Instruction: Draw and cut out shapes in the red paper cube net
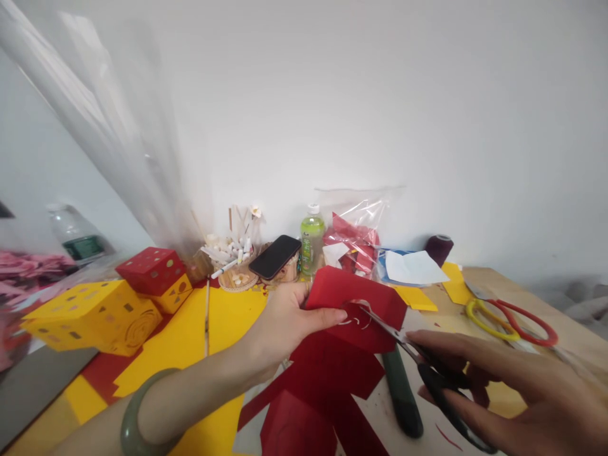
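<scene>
My left hand (285, 320), with a green bangle on its wrist, pinches a piece of red card (349, 288) between thumb and fingers. Several curved slits show in the card beside the thumb tip. In my right hand (517, 386) is a pair of scissors (422, 364) with black handles. Their blades reach to the curved cut in the card, the tips partly hidden there. Below the card lie more red card pieces (304, 411). A tool with a dark green handle (401, 396) lies under the card's right edge.
Yellow card sheets (232, 310) and a thin stick (207, 316) lie left of centre. Decorated yellow (90, 316) and red (154, 269) boxes stand further left. At the back are a phone (275, 256), a green drink bottle (312, 240) and a plastic bag (361, 234). Red-and-yellow-handled scissors (513, 320) lie right.
</scene>
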`<action>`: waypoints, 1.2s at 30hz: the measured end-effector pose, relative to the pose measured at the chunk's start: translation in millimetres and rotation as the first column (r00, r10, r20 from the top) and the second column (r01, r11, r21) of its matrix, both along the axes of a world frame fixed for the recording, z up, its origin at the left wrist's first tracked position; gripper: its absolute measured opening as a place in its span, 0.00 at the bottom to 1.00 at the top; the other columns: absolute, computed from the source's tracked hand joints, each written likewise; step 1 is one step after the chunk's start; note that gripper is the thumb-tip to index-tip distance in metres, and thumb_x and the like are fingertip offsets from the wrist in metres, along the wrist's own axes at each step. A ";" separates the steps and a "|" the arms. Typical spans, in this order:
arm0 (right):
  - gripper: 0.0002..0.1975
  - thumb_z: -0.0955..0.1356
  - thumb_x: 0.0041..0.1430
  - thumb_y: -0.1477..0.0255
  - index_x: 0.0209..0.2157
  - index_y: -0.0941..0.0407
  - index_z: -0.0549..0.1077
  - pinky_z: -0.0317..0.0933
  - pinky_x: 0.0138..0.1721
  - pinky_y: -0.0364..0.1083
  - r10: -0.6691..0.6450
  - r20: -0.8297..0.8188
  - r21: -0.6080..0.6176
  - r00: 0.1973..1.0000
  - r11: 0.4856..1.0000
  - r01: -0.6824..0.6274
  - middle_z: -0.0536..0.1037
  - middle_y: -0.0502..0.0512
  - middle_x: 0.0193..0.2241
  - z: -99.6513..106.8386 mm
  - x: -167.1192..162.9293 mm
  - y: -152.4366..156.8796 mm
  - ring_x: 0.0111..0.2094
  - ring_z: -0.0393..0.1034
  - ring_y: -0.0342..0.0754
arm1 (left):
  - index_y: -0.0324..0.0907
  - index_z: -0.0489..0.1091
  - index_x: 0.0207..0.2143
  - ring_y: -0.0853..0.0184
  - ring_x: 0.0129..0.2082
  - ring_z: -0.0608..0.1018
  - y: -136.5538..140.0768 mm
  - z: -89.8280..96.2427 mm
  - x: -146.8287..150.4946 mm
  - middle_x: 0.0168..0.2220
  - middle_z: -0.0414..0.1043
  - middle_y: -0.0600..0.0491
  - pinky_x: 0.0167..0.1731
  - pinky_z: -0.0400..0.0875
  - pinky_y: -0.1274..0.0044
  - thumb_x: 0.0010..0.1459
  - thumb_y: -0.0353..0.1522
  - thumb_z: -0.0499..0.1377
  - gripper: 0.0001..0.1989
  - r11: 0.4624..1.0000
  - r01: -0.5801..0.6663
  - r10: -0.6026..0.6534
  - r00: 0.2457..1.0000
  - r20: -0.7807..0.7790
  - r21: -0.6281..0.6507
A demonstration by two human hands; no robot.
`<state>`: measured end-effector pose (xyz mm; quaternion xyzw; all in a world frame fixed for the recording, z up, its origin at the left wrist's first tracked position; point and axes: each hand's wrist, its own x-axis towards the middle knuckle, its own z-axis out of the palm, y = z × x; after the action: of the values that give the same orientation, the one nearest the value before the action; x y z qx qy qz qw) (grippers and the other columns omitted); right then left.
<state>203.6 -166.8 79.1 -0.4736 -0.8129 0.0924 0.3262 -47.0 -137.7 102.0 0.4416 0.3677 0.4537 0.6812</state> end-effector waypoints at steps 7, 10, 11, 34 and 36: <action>0.24 0.74 0.41 0.50 0.35 0.53 0.78 0.64 0.18 0.40 -0.227 -0.478 -0.529 0.848 0.846 -0.072 0.74 0.52 0.20 6.5 -23.5 -6.1 0.19 0.67 0.44 | 0.36 0.77 0.33 0.67 0.29 0.80 -2.9 2.3 3.0 0.32 0.80 0.49 0.32 0.74 0.78 0.42 0.29 0.70 0.12 0.998 0.008 -0.009 1.000 -0.013 -0.063; 0.25 0.72 0.44 0.49 0.37 0.53 0.76 0.62 0.18 0.40 -0.177 -0.483 -0.580 0.858 0.799 -0.162 0.73 0.51 0.21 6.9 -22.8 -5.9 0.20 0.65 0.43 | 0.36 0.77 0.32 0.67 0.29 0.80 -3.8 2.9 4.4 0.32 0.80 0.48 0.31 0.74 0.77 0.41 0.29 0.70 0.13 0.995 -0.004 0.000 0.999 -0.044 -0.095; 0.24 0.72 0.46 0.50 0.37 0.54 0.76 0.62 0.18 0.40 -0.138 -0.477 -0.589 0.868 0.783 -0.200 0.73 0.51 0.21 7.1 -21.4 -4.7 0.20 0.65 0.43 | 0.36 0.77 0.33 0.67 0.29 0.79 -4.0 3.0 4.7 0.32 0.80 0.48 0.31 0.74 0.77 0.42 0.29 0.70 0.13 0.995 -0.002 -0.002 0.999 -0.043 -0.097; 0.23 0.69 0.47 0.47 0.32 0.53 0.71 0.58 0.20 0.42 -0.163 -0.450 -0.604 0.878 0.779 -0.165 0.68 0.50 0.22 0.3 -25.1 -7.9 0.22 0.62 0.44 | 0.38 0.77 0.34 0.66 0.31 0.79 -2.5 -6.5 9.2 0.34 0.79 0.48 0.34 0.72 0.77 0.45 0.30 0.68 0.11 0.989 0.107 -0.108 0.994 -0.011 -0.103; 0.23 0.70 0.46 0.46 0.30 0.53 0.71 0.57 0.20 0.42 -0.161 -0.465 -0.606 0.871 0.775 -0.180 0.68 0.50 0.22 1.3 -26.9 -8.9 0.22 0.61 0.43 | 0.37 0.77 0.34 0.65 0.31 0.80 -2.2 -6.8 9.8 0.34 0.79 0.47 0.35 0.72 0.76 0.45 0.30 0.68 0.11 0.988 0.110 -0.111 0.994 -0.012 -0.107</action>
<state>176.6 -175.7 80.4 -0.5113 -0.6259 0.4788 0.3429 -37.2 -139.9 95.1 0.4285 0.3725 0.3910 0.7244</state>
